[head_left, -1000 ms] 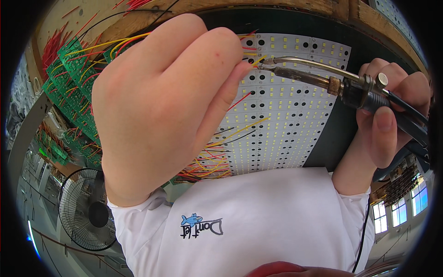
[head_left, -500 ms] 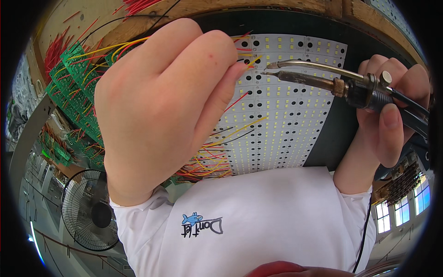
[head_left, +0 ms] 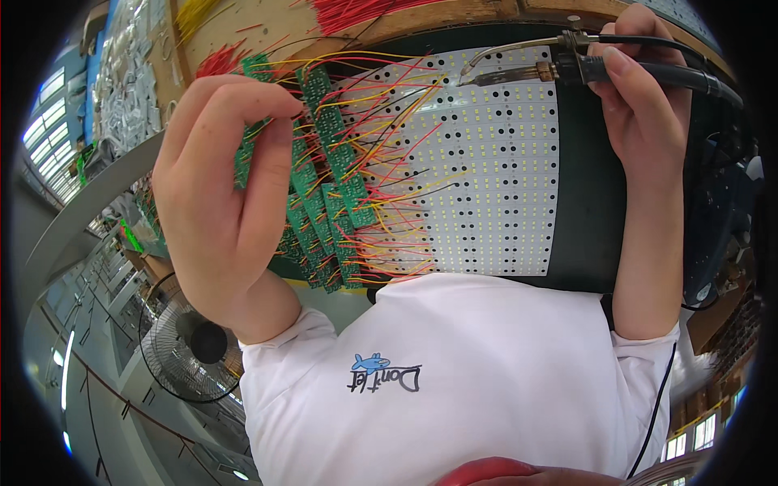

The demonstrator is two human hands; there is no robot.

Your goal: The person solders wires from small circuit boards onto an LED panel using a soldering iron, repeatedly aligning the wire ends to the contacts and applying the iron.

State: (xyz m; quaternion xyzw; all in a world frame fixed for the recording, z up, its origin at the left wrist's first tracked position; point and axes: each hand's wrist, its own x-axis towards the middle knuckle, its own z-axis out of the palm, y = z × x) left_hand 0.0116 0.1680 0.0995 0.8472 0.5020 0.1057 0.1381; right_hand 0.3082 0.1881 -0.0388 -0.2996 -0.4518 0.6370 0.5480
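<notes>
My right hand [head_left: 648,105] grips a soldering iron [head_left: 510,75] that has a thin curved metal tube [head_left: 510,44] fixed alongside it. The iron's tip is at the upper part of a white LED panel [head_left: 502,178], close to the ends of some wires. To the left, my left hand [head_left: 227,178] is closed in a pinch beside the green circuit boards [head_left: 334,134]; what its fingertips hold, if anything, I cannot make out. Red, yellow and black wires [head_left: 393,162] run from these boards over the panel's left side.
Bundles of red wires [head_left: 365,12] and yellow wires [head_left: 193,16] lie at the far edge, by a wooden rail [head_left: 478,11]. Under the panel is a dark green surface [head_left: 587,202]. A black fan [head_left: 190,340] stands at the lower left.
My left hand has moved left, off the panel and back to the green boards, uncovering the wires. The soldering iron in my right hand has shifted up and slightly left in the picture.
</notes>
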